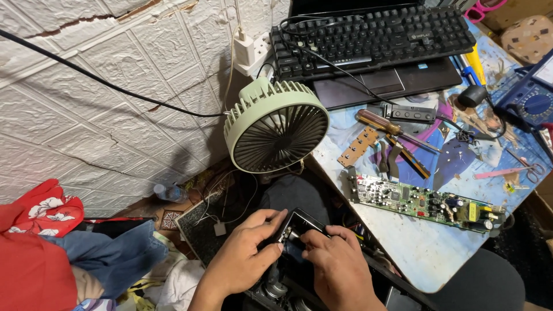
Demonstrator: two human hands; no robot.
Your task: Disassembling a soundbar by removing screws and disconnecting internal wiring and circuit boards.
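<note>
My left hand (pixel 245 256) and my right hand (pixel 337 268) both grip a small black rectangular device (pixel 296 227) with a glossy face, held low below the table edge. Left fingers curl over its left side, and right fingers press on its lower right part. The underside of the device is hidden by my hands. A long green circuit board (pixel 423 203) lies on the table just right of my hands. A wooden-handled screwdriver (pixel 391 126) and a small brown board (pixel 357 147) rest farther back.
A pale green desk fan (pixel 275 126) stands at the table's left corner. A black keyboard (pixel 371 37) sits on a laptop at the back. A blue multimeter (pixel 533 98) and scissors (pixel 518 171) lie at the right. Clothes (pixel 40 242) pile on the floor, left.
</note>
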